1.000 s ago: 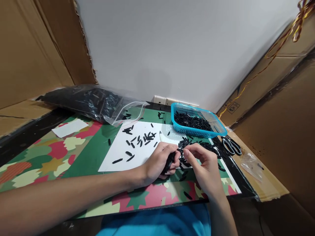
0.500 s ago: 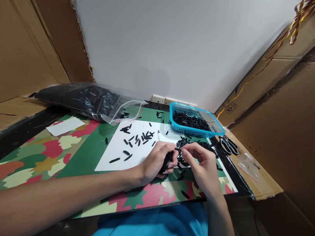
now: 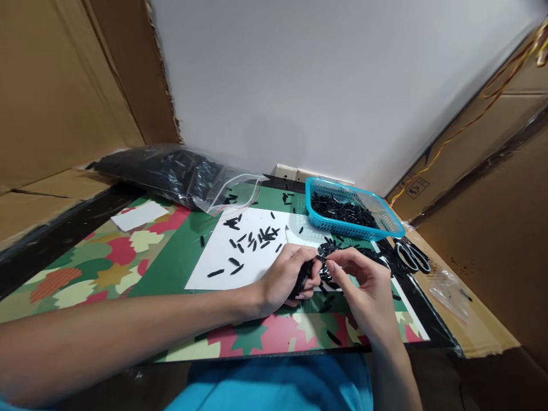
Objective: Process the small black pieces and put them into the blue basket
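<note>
Left hand (image 3: 287, 279) clutches a bundle of black sticks (image 3: 305, 276); right hand (image 3: 363, 285) pinches, seemingly, one stick's end, just beside, near the counter's front edge.

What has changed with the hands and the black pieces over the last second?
Little has changed. The left hand still clutches a bundle of black pieces, and the right hand still pinches at its end with thumb and forefinger. Only the camera view shifted slightly; the blue basket, white sheet, plastic bag and scissors lie as before.
</note>
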Action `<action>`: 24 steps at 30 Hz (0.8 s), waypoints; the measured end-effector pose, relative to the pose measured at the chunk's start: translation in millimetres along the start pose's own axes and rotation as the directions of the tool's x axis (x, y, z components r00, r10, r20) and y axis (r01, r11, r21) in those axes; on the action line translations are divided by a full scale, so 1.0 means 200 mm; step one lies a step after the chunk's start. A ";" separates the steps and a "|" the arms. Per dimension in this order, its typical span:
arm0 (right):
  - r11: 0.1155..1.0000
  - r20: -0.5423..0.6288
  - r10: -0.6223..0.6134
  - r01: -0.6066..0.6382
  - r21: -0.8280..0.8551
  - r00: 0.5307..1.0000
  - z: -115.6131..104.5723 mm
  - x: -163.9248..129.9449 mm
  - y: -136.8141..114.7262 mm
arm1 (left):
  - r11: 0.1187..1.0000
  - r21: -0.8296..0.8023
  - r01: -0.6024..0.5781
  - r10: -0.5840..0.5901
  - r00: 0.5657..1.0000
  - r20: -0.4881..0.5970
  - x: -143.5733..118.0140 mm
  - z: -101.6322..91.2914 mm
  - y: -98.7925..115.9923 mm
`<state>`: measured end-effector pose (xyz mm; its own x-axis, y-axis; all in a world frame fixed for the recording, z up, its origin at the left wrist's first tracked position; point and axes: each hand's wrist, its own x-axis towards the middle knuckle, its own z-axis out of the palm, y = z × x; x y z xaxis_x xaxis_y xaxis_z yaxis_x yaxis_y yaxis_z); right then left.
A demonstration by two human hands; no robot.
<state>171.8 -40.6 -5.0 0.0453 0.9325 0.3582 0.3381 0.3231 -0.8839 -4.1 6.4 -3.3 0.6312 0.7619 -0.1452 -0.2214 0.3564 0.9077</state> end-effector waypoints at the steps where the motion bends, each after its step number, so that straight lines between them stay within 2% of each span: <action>1: 1.000 -0.003 0.003 -0.003 -0.001 1.000 0.00 0.00 0.00 | 1.000 -0.003 -0.006 0.006 1.000 -0.005 0.00 0.00 0.00; 9: 0.998 -0.013 -0.031 0.030 -0.063 0.999 -0.01 -0.01 0.00 | 1.000 -0.005 0.012 -0.012 1.000 0.013 -0.01 0.00 0.00; 14: 0.926 -0.063 -0.193 0.161 -0.342 0.979 -0.11 0.11 -0.03 | 0.999 -0.022 0.034 -0.034 0.999 0.011 -0.01 0.00 0.00; 17: 0.879 -0.106 -0.255 0.185 -0.439 0.961 -0.18 0.23 -0.07 | 0.998 -0.033 0.045 -0.045 0.999 0.005 -0.01 -0.01 -0.01; 20: 0.900 -0.122 -0.253 0.187 -0.394 0.960 -0.22 0.28 -0.13 | 0.999 -0.020 0.039 -0.039 0.999 0.004 -0.01 0.00 -0.01; 24: 0.971 -0.008 -0.138 0.133 -0.197 0.990 -0.18 0.22 -0.15 | 1.000 -0.006 -0.020 0.020 1.000 0.002 -0.02 0.00 -0.01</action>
<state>198.3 -14.6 47.9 0.0055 0.8779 0.4787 0.5199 0.4064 -0.7514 -5.2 3.2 -3.6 0.6282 0.7676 -0.1267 -0.2378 0.3445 0.9082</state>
